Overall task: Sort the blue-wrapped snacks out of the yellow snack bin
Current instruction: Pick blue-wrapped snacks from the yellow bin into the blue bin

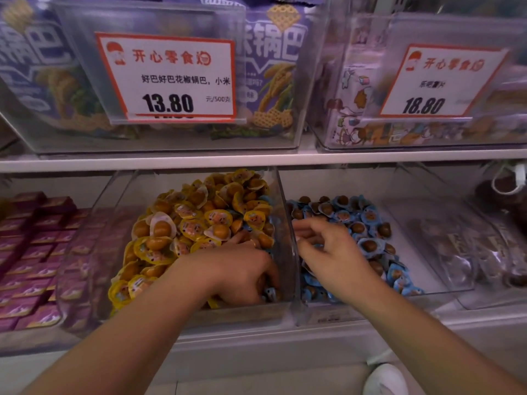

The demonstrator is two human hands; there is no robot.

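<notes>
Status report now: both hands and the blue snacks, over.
Left hand deep in yellow bin, gripping a blue-wrapped snack. Right hand over blue bin, fingers loosely curled, hold unclear. Nothing blocking.

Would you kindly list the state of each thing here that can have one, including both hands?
Left hand: dug into the yellow snacks, fingers curled; a blue wrapper shows at its fingertips.
Right hand: over the blue snacks, fingers loosely curled; any hold is unclear.
Clear plastic bin of yellow-wrapped snacks: open-topped, heaped full, a few blue-wrapped snacks along its right wall.
Clear plastic bin of blue-wrapped snacks: open-topped, partly filled.
</notes>
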